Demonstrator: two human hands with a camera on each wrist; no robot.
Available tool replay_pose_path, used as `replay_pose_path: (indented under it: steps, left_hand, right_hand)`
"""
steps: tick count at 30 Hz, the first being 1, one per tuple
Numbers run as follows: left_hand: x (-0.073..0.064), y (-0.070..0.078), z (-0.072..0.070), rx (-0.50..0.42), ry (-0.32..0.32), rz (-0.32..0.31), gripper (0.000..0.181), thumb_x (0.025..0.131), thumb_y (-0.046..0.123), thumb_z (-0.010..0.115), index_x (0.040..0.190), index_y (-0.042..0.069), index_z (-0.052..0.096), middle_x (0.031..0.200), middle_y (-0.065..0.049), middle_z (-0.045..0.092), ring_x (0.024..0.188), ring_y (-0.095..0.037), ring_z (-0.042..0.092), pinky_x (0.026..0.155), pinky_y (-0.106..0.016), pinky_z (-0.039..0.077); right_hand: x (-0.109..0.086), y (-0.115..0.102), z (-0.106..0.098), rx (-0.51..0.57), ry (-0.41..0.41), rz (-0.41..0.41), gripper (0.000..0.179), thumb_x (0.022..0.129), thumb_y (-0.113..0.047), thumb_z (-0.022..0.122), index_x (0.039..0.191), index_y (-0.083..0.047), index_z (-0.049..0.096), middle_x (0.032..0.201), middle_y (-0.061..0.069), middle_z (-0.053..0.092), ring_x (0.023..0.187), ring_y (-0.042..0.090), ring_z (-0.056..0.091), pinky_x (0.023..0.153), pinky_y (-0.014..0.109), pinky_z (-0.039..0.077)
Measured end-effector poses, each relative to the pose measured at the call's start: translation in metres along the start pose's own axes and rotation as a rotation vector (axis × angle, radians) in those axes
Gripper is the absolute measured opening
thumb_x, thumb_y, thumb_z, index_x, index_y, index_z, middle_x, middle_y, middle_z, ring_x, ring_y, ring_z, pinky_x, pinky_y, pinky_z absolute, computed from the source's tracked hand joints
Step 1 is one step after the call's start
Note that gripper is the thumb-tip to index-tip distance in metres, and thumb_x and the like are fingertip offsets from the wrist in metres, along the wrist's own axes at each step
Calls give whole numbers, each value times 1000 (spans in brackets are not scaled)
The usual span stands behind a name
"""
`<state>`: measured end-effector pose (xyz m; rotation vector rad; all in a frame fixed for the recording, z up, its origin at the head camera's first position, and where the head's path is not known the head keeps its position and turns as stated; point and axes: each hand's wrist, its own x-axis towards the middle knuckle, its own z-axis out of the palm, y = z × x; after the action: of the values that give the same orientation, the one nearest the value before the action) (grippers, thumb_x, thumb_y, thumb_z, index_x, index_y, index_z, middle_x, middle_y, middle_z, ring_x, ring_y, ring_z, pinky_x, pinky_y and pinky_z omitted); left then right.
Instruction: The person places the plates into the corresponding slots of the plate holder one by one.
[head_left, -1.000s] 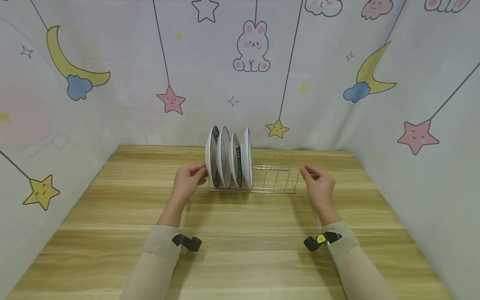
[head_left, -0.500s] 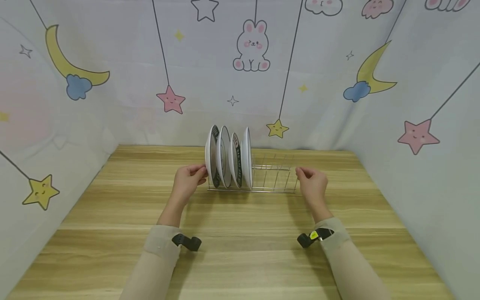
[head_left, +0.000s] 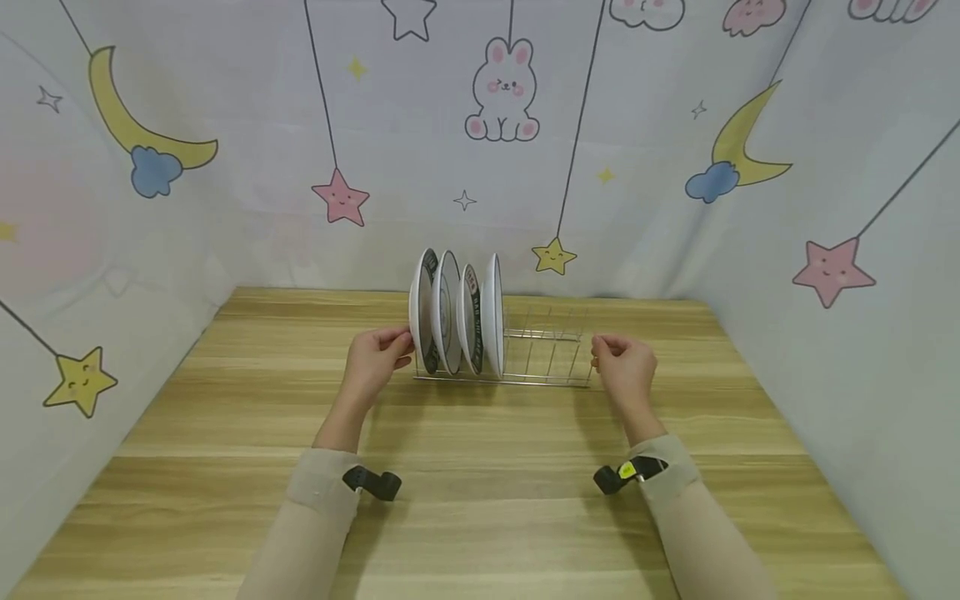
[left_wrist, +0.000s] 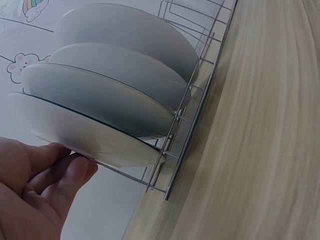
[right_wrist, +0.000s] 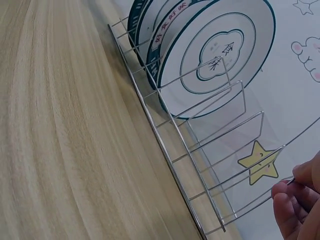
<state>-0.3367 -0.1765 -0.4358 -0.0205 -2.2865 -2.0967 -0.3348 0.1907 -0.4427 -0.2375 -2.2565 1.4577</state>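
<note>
A metal wire dish rack (head_left: 540, 383) stands on the table, with several white plates (head_left: 492, 317) upright in its left half. My left hand (head_left: 372, 362) is at the rack's left end. In the left wrist view, that hand (left_wrist: 42, 182) pinches the end wire between thumb and fingers, close under the outermost plate (left_wrist: 75, 130). My right hand (head_left: 628, 371) is at the opposite end. The right wrist view has its thumb and fingertips (right_wrist: 280, 189) pinching the rack's end wire. Facing that side is a plate (right_wrist: 225, 55) with green rings and a central pattern.
The rack's right half shows bare wire dividers (right_wrist: 250, 122). Under it lies a wood-grain table (head_left: 480, 500). A white cloth (head_left: 420, 167) printed with stars, moons and a rabbit hangs close behind and at both sides.
My right hand has moved left, from just beside the rack's right end onto its end wire. The left hand, plates and rack show almost no movement.
</note>
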Motion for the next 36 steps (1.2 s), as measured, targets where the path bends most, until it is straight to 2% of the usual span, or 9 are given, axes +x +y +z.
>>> replay_pose_path:
  steps: [8, 14, 22, 26, 30, 36]
  left_hand:
    - [-3, 4, 0, 15, 4, -9, 30, 102, 7, 54, 127, -8, 61, 124, -23, 63, 111, -30, 64, 85, -26, 58]
    - [-10, 5, -2, 17, 12, -5, 29, 102, 7, 54, 126, -7, 62, 126, -22, 63, 115, -33, 61, 85, -25, 57]
    - [-26, 4, -5, 19, -2, -3, 30, 102, 8, 55, 126, -9, 61, 124, -24, 63, 117, -38, 60, 87, -27, 57]
    - [-33, 4, -5, 16, 2, -26, 30, 101, 7, 55, 126, -10, 60, 125, -24, 63, 117, -36, 60, 87, -26, 57]
    - [-38, 4, -5, 21, 3, -20, 30, 101, 9, 56, 125, -9, 61, 124, -24, 64, 115, -33, 62, 87, -24, 57]
    - [-44, 4, -7, 51, -17, -26, 30, 101, 10, 58, 123, -9, 63, 121, -24, 65, 100, -17, 68, 85, -24, 57]
  right_hand:
    - [-6, -2, -5, 52, -8, 19, 14, 93, -11, 70, 96, 2, 74, 81, 17, 71, 60, 15, 68, 55, 22, 59]
    - [-9, -1, -7, 86, -10, 21, 13, 92, -9, 70, 95, 3, 73, 81, 18, 71, 63, 24, 70, 54, 23, 60]
    - [-15, 0, -7, 71, -19, -16, 14, 91, -8, 70, 96, 5, 73, 78, 19, 71, 59, 19, 69, 56, 28, 61]
    - [-20, -1, -8, 54, -30, -26, 14, 92, -8, 70, 95, 5, 72, 78, 20, 71, 59, 19, 68, 54, 25, 60]
    - [-23, -2, -8, 51, -17, -41, 12, 92, -8, 70, 93, 4, 72, 77, 18, 71, 60, 21, 69, 53, 24, 60]
    - [-29, -4, -10, 48, -25, -48, 13, 92, -8, 70, 95, 5, 71, 78, 20, 71, 62, 26, 70, 54, 27, 61]
